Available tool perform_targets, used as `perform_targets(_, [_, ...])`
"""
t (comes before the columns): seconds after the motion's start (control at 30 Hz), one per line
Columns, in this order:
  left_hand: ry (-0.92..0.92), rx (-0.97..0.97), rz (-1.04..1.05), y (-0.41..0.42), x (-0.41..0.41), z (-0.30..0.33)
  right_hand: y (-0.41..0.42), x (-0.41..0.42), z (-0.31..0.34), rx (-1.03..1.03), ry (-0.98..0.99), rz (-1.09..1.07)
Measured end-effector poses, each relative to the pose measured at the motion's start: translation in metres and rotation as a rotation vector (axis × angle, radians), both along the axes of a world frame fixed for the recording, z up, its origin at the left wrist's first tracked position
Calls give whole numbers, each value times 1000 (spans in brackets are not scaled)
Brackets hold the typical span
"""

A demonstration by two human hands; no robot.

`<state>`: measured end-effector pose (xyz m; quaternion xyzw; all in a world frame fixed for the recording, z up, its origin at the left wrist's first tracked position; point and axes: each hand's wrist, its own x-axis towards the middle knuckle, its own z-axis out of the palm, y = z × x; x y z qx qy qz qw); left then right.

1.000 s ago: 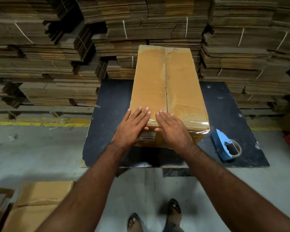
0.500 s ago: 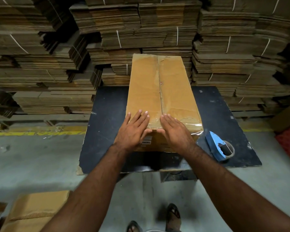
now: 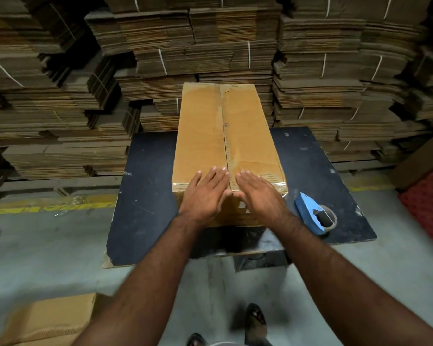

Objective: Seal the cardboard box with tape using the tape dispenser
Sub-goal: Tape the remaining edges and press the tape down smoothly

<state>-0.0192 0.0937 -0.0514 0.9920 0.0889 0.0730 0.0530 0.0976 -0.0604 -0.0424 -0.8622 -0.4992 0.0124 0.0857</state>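
While the cardboard box [image 3: 225, 136] sits on the black table [image 3: 145, 196], the left hand [image 3: 205, 196] and right hand [image 3: 260, 198] press flat on its near edge, fingers straight, holding nothing. Rub the tape down hard along the seam. The tape dispenser [image 3: 315, 213] lies just right of the box.

Warehouse or packing floor for carton stock. Whole upper half of the frame is filled with stacks of flattened cardboard [image 3: 230, 53], bundled with white strapping [image 3: 163, 61] and piled unevenly, reaching past the top edge. Stacks at left sit on wooden pallets [image 3: 60, 182]. Bare grey concrete floor [image 3: 35, 250] with a worn yellow painted line [image 3: 48, 207] at mid left. A scuffed black board [image 3: 145, 196] at centre serves as a work surface, chipped at its lower left corner. More brown cartons [image 3: 48, 318] lie on the floor at lower left. Red mesh material [image 3: 428, 203] at right edge. Lighting is dim.
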Motion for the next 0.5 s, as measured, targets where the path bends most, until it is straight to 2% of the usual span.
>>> perform_targets(0.17, [103,176,-50,5,-5,-7,-6,8,-6,-18,-7,76])
perform_targets(0.33, [-7,65,-11,-3,4,-7,-11,14,-1,12,18,44])
perform_targets(0.5, [-35,64,-18,-10,5,-9,-18,18,-10,-23,-18,55])
